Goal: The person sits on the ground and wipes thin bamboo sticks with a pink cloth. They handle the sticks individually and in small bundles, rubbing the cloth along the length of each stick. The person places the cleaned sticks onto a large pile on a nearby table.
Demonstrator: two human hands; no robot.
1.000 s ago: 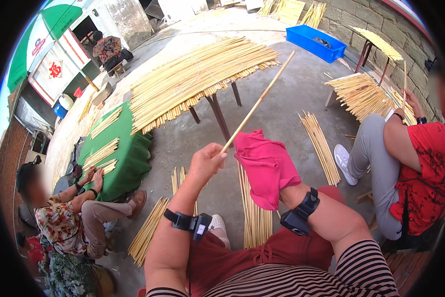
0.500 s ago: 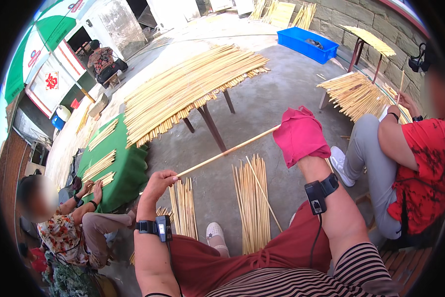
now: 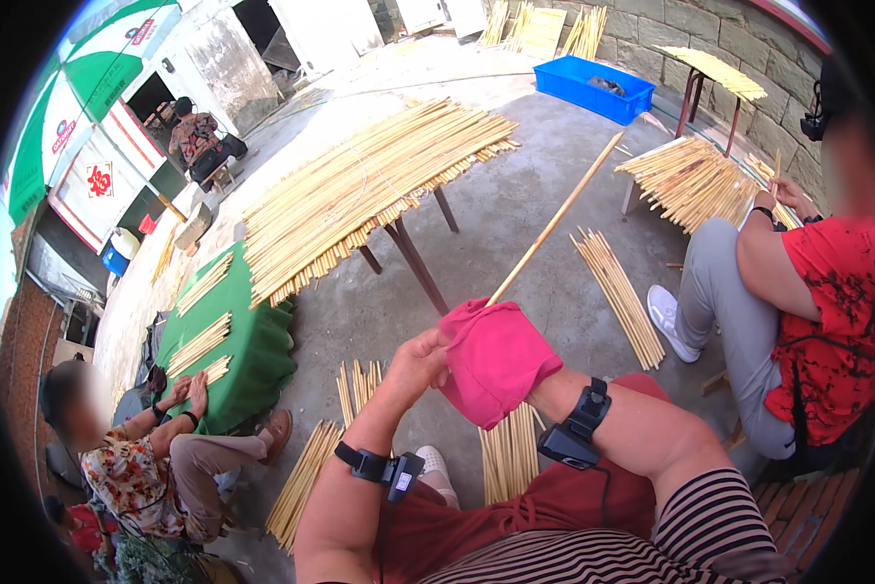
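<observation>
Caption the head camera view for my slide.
A bare left hand touches the bright pink cloth, from which a slender, pale-yellow stick juts out.

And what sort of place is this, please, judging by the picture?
Probably an outdoor courtyard used as a workshop. A stone wall and a large green-and-white umbrella suggest a yard; a table spread with pale sticks suggests handwork.

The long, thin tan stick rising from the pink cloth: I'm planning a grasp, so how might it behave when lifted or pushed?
The long, thin tan stick is probably stiff: it juts straight out of the pink cloth without sagging. Its slender build suggests little weight for its length. It looks roundish, so it may roll if pushed.
</observation>
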